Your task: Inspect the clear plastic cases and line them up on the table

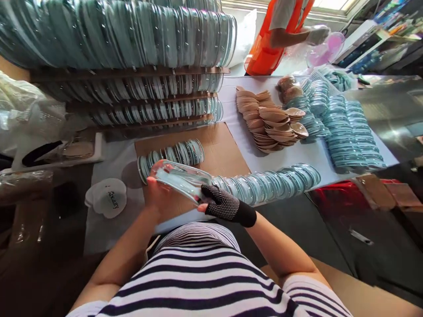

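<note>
1. The clear oval case (181, 181) lies between the two hands, tilted above the cardboard sheet (228, 152), with one end at each hand.
2. The left hand (157, 187), bare, is partly curled around the case's far-left end; how wide its fingers are is hard to tell through the shine.
3. The right hand (218, 204), in a black dotted glove (229, 209) with bare fingertips, pinches the case's near-right end, thumb and fingers close together.
4. Beyond the case, a short row of clear discs (175, 154) stands on the cardboard sheet.
5. To the right, a long row of clear discs (269, 184) runs along the table edge, just beside the right hand.
6. Round white cards (110, 198), one with printed lettering, lie left of the left hand.
7. Nested beige cups (254, 119) lie farther back, near stacked clear packs (346, 132).
8. At the back, a person in an orange vest (269, 44) holds something pink (328, 48).
</note>
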Demonstrator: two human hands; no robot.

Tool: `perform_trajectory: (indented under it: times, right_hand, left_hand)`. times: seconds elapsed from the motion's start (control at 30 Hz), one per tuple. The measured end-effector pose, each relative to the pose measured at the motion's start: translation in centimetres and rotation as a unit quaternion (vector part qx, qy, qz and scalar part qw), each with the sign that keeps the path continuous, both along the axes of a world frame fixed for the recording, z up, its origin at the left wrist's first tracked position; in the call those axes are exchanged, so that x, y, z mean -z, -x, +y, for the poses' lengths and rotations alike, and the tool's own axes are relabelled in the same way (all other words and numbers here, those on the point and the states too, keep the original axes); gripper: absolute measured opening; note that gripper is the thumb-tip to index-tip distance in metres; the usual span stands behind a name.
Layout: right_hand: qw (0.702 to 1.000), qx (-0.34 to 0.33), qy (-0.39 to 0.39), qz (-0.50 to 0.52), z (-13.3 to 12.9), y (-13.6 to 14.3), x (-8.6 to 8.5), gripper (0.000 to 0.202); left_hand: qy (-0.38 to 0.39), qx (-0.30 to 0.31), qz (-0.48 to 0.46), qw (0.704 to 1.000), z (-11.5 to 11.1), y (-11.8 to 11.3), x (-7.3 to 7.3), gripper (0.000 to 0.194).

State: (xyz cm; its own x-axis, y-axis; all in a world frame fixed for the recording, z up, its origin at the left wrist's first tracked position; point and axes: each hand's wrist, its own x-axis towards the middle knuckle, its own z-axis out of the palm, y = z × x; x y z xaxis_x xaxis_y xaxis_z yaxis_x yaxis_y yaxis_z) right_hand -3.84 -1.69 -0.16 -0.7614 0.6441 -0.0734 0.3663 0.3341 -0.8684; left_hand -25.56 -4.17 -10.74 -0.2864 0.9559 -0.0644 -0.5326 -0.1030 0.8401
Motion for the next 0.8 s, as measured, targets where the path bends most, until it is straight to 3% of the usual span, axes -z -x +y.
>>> perform_trajectory:
  times: [0.1,0.2,0.3,0.4,0.47,0.63,0.7,0.8]
  right_hand:
    - [0.987,0.076,-0.114,-0.083,-2.1,-0.9,3.0,0.04]
    - [0.967,0.064,-0.232,-0.085,-3.8,-0.8,6.7,0.061]
    - [0.965,-0.001,-0.259,-0.05,-4.8,-0.2,10.4,0.071]
    - [0.971,-0.005,-0.228,-0.067,-5.0,-0.1,13.2,0.067]
    - [0.971,0.015,-0.2,-0.128,-4.6,-0.5,14.5,0.065]
    - [0.923,0.029,-0.156,-0.351,-2.9,-1.6,15.5,0.061]
    - [0.909,0.03,-0.165,-0.381,-1.7,-1.6,14.9,0.06]
    - [0.914,0.069,-0.202,-0.346,2.0,-1.0,13.6,0.059]
  left_hand:
    - [0.078,0.008,-0.046,0.996,-0.8,0.3,4.4,0.062]
    - [0.2,0.077,-0.084,0.973,-2.5,-1.0,7.6,0.068]
    - [0.269,0.147,-0.096,0.947,-3.6,-2.9,9.2,0.074]
    - [0.294,0.145,-0.068,0.942,-3.3,-4.4,10.2,0.082]
    - [0.307,0.13,0.011,0.943,-2.6,-5.3,11.0,0.087]
    - [0.297,0.162,0.187,0.922,-1.5,-7.5,12.4,0.066]
    - [0.266,0.176,0.232,0.919,-1.3,-7.3,12.1,0.058]
    - [0.2,0.168,0.294,0.919,-0.1,-5.6,10.5,0.048]
